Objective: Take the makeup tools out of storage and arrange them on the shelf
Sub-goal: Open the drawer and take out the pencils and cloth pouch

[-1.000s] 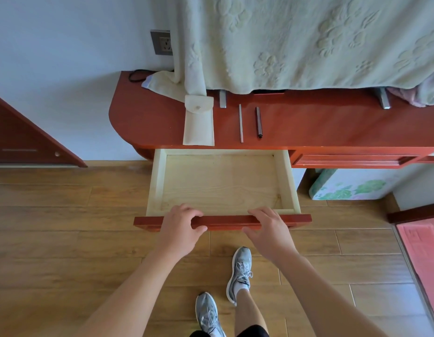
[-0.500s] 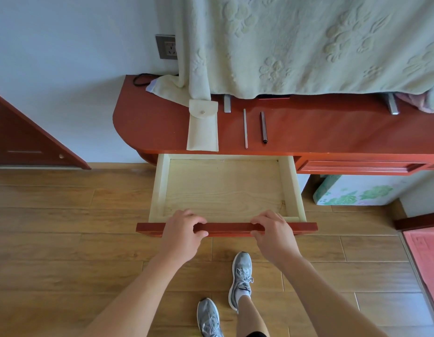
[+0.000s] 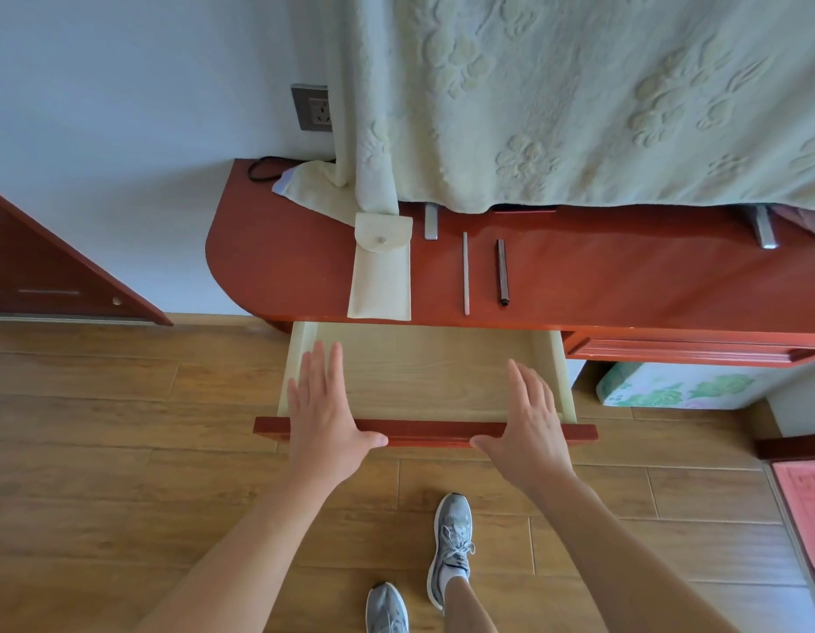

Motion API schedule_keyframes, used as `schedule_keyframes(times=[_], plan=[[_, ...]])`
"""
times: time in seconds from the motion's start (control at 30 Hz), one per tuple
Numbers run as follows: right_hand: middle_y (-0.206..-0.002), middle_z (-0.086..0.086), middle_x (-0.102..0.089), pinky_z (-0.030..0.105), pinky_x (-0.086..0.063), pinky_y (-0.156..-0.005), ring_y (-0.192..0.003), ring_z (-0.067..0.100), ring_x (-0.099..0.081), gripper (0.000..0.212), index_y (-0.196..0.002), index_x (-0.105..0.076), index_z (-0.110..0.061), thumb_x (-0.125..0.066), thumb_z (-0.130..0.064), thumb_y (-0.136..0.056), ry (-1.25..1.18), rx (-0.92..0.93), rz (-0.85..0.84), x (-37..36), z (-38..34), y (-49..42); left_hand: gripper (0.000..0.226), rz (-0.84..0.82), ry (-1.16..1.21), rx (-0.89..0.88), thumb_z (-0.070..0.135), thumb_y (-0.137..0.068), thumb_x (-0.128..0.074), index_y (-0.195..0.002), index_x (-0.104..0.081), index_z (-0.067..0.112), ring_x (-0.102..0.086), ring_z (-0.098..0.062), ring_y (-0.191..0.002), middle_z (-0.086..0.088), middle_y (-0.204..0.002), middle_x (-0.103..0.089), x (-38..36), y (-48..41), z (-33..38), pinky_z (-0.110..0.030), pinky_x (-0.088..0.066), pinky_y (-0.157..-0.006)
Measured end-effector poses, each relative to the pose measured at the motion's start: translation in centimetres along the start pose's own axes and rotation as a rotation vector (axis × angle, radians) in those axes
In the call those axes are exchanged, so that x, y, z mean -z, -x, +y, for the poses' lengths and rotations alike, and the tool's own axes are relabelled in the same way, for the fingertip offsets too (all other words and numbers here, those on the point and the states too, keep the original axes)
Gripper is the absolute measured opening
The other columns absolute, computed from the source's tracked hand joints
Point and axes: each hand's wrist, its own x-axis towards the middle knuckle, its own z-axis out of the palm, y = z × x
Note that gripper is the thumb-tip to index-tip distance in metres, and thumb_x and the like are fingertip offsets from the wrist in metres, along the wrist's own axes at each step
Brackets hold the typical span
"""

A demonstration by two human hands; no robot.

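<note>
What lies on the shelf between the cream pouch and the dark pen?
In the head view, one thin pale stick lies between the cream pouch and the dark pen, apart from both; otherwise the red shelf is bare there.

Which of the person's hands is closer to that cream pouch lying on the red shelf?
The left hand. It lies flat on the open drawer's front edge almost straight below the cream pouch; the right hand rests on the same edge farther to the right.

I count one pouch (image 3: 381, 267), two slim sticks (image 3: 465, 274), one open drawer (image 3: 423, 431), two hands (image 3: 325, 413), two shoes (image 3: 451, 541).
</note>
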Motion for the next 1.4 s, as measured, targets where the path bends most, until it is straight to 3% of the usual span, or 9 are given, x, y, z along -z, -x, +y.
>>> schedule_keyframes(times=[0.27,0.47,0.67,0.93,1.13,1.4], plan=[[-0.163,0.000,0.007,0.036,0.000,-0.123,-0.149,0.017,0.012,0.128,-0.154,0.007,-0.013,-0.075,-0.062,-0.070,0.121,-0.032,0.009,1.2,0.2,-6.0,0.148,-0.010,-0.091,0.053,0.077,-0.054,-0.076,-0.155,0.014,0.019,0.019,-0.018,-0.150,-0.001,-0.164,0.021,0.8,-6.0,-0.2,-0.048,0.004,-0.122],[-0.164,0.000,0.000,0.043,0.001,-0.122,-0.150,0.018,0.009,0.115,-0.155,-0.005,-0.014,-0.061,-0.074,-0.074,0.237,-0.015,0.024,1.6,0.4,-9.3,0.129,0.048,-0.202,-0.001,0.088,-0.062,-0.059,-0.157,-0.008,0.018,0.005,-0.022,-0.153,-0.003,-0.166,-0.001,0.7,-8.8,0.2,-0.053,-0.006,-0.123],[-0.161,-0.003,-0.015,0.040,-0.003,-0.123,-0.150,0.017,-0.003,0.099,-0.153,-0.021,-0.017,-0.065,-0.065,-0.078,0.155,0.004,0.125,1.0,1.2,-9.9,0.113,0.179,-0.158,-0.009,0.078,-0.063,-0.070,-0.147,-0.035,0.012,-0.018,-0.025,-0.150,-0.006,-0.160,-0.029,-0.1,-9.6,0.1,-0.051,-0.014,-0.121],[-0.144,0.005,-0.047,0.048,-0.025,-0.116,-0.138,0.024,-0.031,0.074,-0.135,-0.051,-0.009,-0.079,-0.043,-0.075,0.073,0.005,0.380,-1.1,1.6,-10.9,0.083,0.353,-0.093,-0.046,0.052,-0.066,-0.085,-0.128,-0.056,0.005,-0.040,-0.031,-0.139,-0.011,-0.142,-0.051,-1.8,-10.8,-0.9,-0.054,-0.022,-0.119],[-0.133,0.008,-0.053,0.050,-0.031,-0.111,-0.128,0.028,-0.040,0.054,-0.123,-0.055,-0.007,-0.079,-0.022,-0.077,0.080,0.028,0.539,-2.2,1.6,-11.7,0.068,0.495,-0.078,-0.050,0.045,-0.064,-0.089,-0.111,-0.061,0.004,-0.051,-0.033,-0.121,-0.012,-0.125,-0.060,-2.5,-11.9,-0.9,-0.052,-0.033,-0.113],[-0.128,0.009,-0.056,0.051,-0.034,-0.107,-0.124,0.027,-0.040,0.049,-0.117,-0.058,-0.006,-0.080,-0.021,-0.077,0.081,0.042,0.626,-2.8,1.6,-12.1,0.067,0.532,-0.087,-0.030,0.047,-0.062,-0.088,-0.107,-0.062,0.005,-0.052,-0.032,-0.117,-0.011,-0.122,-0.060,-3.1,-12.4,-0.9,-0.051,-0.035,-0.109]])
